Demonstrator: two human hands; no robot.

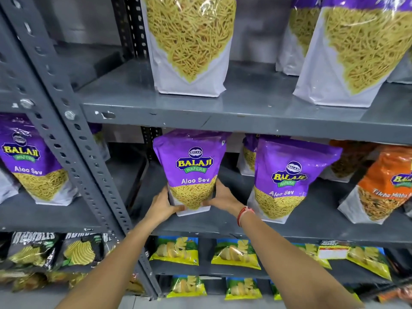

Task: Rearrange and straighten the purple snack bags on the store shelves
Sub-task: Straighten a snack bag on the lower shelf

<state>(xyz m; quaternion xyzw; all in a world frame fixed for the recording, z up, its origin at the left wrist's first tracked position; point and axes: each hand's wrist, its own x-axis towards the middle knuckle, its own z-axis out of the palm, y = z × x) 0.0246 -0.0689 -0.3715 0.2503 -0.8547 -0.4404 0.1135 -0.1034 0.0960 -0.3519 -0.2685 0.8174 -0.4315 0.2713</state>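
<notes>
A purple Aloo Sev bag stands upright on the middle grey shelf. My left hand grips its lower left corner and my right hand grips its lower right side. A second purple Aloo Sev bag stands just to the right, leaning slightly, with another purple bag partly hidden behind it. A further purple bag stands in the left shelf bay. On the upper shelf, three bags show their sev windows; their purple tops are cut off.
An orange Tikha Mitha bag leans at the right of the middle shelf. A perforated grey upright divides the bays. Yellow chip bags and black Rumbles bags lie on the lower shelves.
</notes>
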